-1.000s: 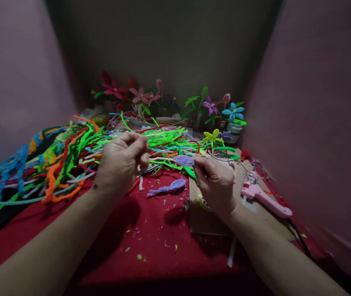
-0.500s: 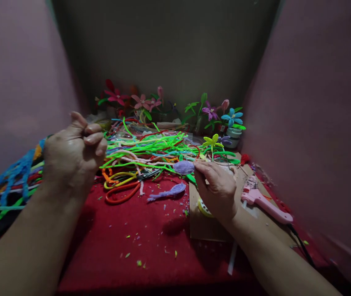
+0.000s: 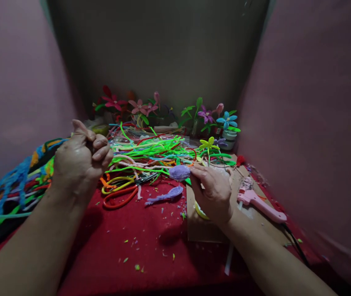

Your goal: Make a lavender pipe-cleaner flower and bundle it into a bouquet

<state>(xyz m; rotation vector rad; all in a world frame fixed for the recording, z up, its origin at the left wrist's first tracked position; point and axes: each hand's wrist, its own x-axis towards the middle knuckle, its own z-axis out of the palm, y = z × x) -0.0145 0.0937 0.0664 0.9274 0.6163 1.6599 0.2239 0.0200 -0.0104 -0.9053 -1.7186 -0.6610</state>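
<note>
While right hand (image 3: 212, 193) stays out of reach for me, notes from head view only: it is clamped, thumb and fingertips, on purple petal (image 3: 179, 172), held just above red bench (image 3: 150, 255), beside cardboard (image 3: 206, 230).

I judge petal light, fuzzy, soft over bendy wire. It crushes easily, so pinch narrow end gently.

Left hand (image 3: 81, 162) is curled into fist over pipe cleaner heap (image 3: 150, 150); I can't tell if anything is inside.

Count:
- Petals: two, one held, second petal (image 3: 164, 196) lying on bench.
- Scissors (image 3: 122, 191): one.
- Glue gun (image 3: 260, 203): one.
- Pipe cleaners: too many to count.
</note>
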